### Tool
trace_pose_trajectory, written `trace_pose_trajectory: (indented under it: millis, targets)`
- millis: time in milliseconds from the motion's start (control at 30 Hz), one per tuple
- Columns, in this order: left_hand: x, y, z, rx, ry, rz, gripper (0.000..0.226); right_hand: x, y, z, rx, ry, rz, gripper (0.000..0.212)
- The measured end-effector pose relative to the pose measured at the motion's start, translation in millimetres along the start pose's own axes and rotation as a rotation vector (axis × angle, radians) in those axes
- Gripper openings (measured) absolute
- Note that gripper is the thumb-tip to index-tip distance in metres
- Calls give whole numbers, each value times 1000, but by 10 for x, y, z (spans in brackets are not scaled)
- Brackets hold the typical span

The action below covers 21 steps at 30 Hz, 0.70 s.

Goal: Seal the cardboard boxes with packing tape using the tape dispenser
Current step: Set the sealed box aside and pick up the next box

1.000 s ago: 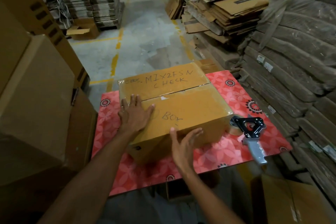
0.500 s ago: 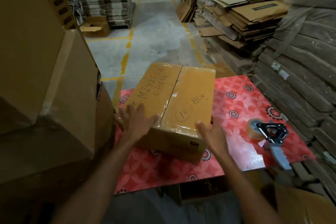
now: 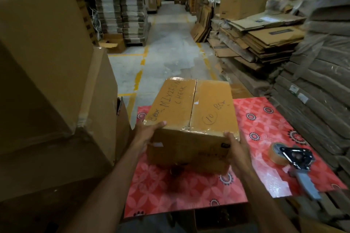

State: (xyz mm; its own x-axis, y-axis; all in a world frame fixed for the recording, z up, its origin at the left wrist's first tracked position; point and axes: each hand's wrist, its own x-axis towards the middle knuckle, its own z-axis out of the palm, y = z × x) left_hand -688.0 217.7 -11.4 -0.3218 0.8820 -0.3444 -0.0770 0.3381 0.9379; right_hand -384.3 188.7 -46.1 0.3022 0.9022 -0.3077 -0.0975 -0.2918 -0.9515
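A brown cardboard box (image 3: 193,111) with handwriting on its taped top stands on the red patterned tabletop (image 3: 265,123), its near end raised slightly. My left hand (image 3: 147,134) grips its near left corner, thumb on the top edge. My right hand (image 3: 234,145) grips its near right corner. The tape dispenser (image 3: 295,159), black frame with a grey handle and a brown tape roll, lies on the table to the right of the box, apart from both hands.
Large stacked cardboard boxes (image 3: 49,81) crowd the left side, touching the table's left edge. Piles of flattened cartons (image 3: 261,38) and wrapped bundles (image 3: 322,85) line the right. A concrete aisle (image 3: 170,53) with yellow lines runs ahead.
The box has been turned so its seam points away from me and pulled nearer. Both hands moved from its top and side to gripping its near corners.
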Motion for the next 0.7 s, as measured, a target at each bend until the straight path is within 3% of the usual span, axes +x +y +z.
trace_pose_trajectory:
  millis: [133, 333, 467, 700]
  targets:
    - [-17, 560, -10, 31, 92, 155, 121, 42, -901, 114, 22, -46, -125, 43]
    - [-485, 2395, -163, 66, 142, 458, 88, -88, -2421, 444, 88, -115, -417, 58]
    - [-1119, 3616, -316, 69, 181, 574, 63, -397, -3395, 696, 193, -203, -499, 57]
    - [-2117, 4595, -999, 198, 428, 698, 86, -1188, -4772, 1059, 158, -404, -630, 56]
